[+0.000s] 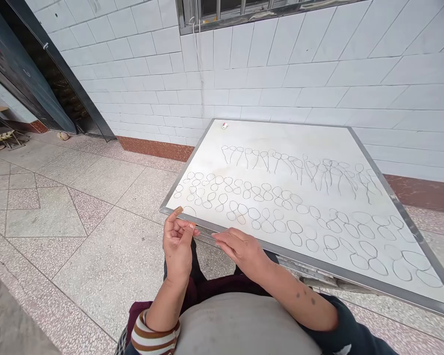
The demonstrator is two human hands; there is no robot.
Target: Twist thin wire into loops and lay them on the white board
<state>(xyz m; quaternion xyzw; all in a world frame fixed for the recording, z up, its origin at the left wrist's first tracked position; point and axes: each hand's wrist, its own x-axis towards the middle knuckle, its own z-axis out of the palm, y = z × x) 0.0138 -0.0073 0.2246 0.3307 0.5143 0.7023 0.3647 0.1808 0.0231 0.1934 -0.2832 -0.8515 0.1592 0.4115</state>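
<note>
My left hand (178, 241) is at the near left edge of a white-topped table (281, 135) with a grey rim. Its index finger points up and the thumb presses toward the curled fingers; anything between them is too thin to make out. Close by, my right hand (244, 249) has its fingers pressed together, the tips aimed at my left hand; what they pinch, if anything, is hidden. Thin dark loops (294, 227), many paired like figure eights, lie in rows across the tabletop. Behind them runs a row of loops with loose tails (277, 156).
A small white and red item (225, 126) lies at the table's far left corner. A white tiled wall (266, 74) with a barred window (229, 10) rises behind. At the left are a dark doorway (55, 74), a speckled floor (96, 182) and a low stool (7, 138).
</note>
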